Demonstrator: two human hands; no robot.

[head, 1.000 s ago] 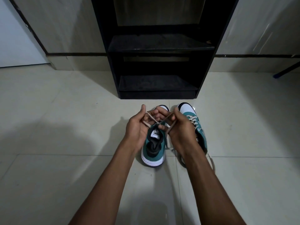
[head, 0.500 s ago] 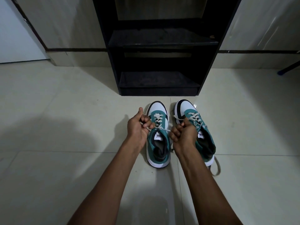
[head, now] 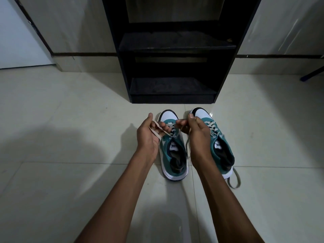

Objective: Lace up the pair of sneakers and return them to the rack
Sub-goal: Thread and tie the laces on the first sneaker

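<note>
While pulling apart a moment ago, both hands are now closing in, fingers pinching the lace ends (knot forming) above the left sneaker.

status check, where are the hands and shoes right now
Left hand and right hand each pinch a lace end of the left sneaker. Right sneaker beside it, lace trailing on the floor. Both still off the rack; path clear.
</note>
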